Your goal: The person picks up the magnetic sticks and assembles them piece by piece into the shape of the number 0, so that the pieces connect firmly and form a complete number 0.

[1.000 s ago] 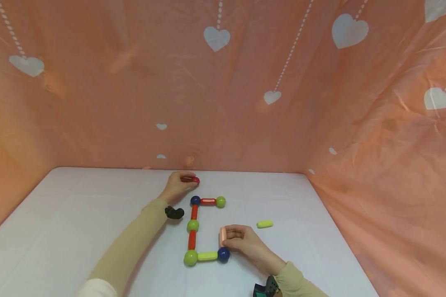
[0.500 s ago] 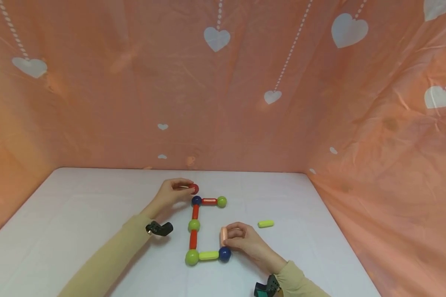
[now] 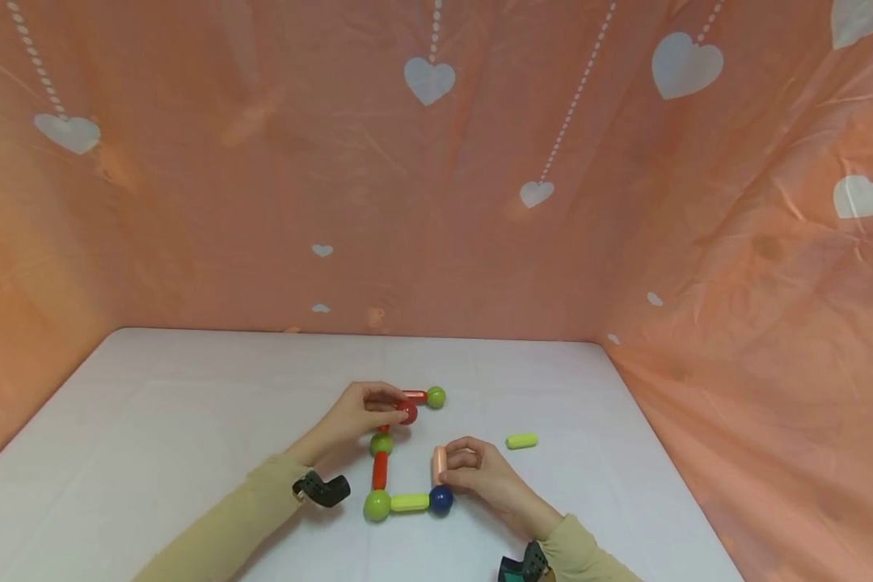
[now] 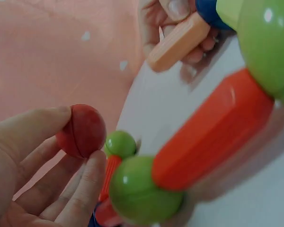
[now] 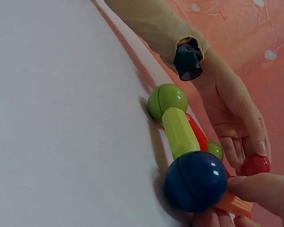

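Note:
Between thumb and fingers my left hand (image 3: 367,408) pinches a red ball (image 4: 83,131), held above the table. My right hand (image 3: 487,477) grips an orange stick (image 3: 440,466) whose near end meets a dark blue ball (image 3: 440,499). From that ball a yellow-green stick (image 3: 410,503) runs left to a green ball (image 3: 377,505). A red stick (image 3: 380,470) leads away from there to another green ball (image 3: 381,444). At the far end, a red stick (image 3: 415,396) ends in a green ball (image 3: 436,397). My left hand hides the far corner's blue ball in the head view.
A loose yellow-green stick (image 3: 521,440) lies on the white table (image 3: 589,485), to the right of the joined pieces. An orange curtain (image 3: 364,178) with white hearts hangs behind and along the sides. Both wrists carry a small black camera (image 3: 322,489).
My left hand has brought the red ball from beyond the far blue ball nearer, over the space inside the joined shape. My right hand stays on the orange stick.

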`<move>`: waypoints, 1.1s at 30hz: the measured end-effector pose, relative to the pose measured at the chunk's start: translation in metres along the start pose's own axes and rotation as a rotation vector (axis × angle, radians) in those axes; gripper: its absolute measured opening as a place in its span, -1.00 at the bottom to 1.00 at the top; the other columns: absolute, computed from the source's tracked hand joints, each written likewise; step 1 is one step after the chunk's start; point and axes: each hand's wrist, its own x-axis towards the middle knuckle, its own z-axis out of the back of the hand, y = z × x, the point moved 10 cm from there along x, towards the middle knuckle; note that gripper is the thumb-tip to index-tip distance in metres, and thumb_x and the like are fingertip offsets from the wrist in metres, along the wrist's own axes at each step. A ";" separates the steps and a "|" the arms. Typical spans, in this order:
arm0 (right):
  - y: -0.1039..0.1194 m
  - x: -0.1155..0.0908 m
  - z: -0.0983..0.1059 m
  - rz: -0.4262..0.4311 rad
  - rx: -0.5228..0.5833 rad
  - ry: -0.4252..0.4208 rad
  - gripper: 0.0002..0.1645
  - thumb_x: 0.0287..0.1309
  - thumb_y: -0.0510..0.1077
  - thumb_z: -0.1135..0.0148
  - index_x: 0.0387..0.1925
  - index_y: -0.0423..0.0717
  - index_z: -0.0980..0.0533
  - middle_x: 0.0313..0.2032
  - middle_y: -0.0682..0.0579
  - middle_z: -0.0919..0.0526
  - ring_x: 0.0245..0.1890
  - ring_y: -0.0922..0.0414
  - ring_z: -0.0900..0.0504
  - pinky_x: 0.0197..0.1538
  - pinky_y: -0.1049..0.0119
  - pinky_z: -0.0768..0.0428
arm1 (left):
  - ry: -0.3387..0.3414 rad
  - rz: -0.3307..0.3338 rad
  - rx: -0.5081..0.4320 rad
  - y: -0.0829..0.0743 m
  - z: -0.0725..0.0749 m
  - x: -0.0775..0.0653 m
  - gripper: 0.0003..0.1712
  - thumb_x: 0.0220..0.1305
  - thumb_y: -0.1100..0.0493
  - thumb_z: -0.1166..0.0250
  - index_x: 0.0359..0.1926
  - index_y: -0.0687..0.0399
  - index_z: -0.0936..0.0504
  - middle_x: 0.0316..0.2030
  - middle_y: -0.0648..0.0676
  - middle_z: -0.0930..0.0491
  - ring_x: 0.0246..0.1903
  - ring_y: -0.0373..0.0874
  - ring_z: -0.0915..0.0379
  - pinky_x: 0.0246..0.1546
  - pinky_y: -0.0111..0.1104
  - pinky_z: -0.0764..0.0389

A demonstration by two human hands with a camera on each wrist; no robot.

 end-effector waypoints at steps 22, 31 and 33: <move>0.000 0.000 -0.001 0.011 0.035 0.026 -0.50 0.07 -0.27 -0.36 0.03 -0.32 -0.39 -0.26 -0.06 -0.68 -0.22 0.12 -0.63 -0.13 0.30 -0.61 | 0.183 -0.042 0.093 -0.006 -0.050 0.016 -0.70 0.11 0.24 -0.42 -0.11 0.26 -0.66 -0.27 0.07 -0.68 -0.27 -0.13 -0.63 -0.22 -0.35 -0.63; 0.001 -0.001 -0.001 -0.007 0.043 0.034 -0.51 0.08 -0.26 -0.36 0.02 -0.31 -0.40 -0.24 -0.06 -0.67 -0.20 0.12 -0.63 -0.11 0.29 -0.60 | 0.203 -0.055 0.077 -0.007 -0.056 0.017 -0.70 0.14 0.30 -0.39 -0.09 0.32 -0.63 -0.24 0.13 -0.68 -0.25 -0.10 -0.64 -0.25 -0.34 -0.64; 0.000 0.000 -0.001 -0.008 0.046 0.035 -0.51 0.08 -0.26 -0.37 0.02 -0.31 -0.40 -0.25 -0.06 -0.67 -0.21 0.12 -0.63 -0.10 0.28 -0.61 | 0.209 -0.051 0.069 -0.008 -0.058 0.016 -0.69 0.14 0.32 -0.38 -0.08 0.35 -0.62 -0.23 0.14 -0.67 -0.25 -0.09 -0.64 -0.26 -0.34 -0.65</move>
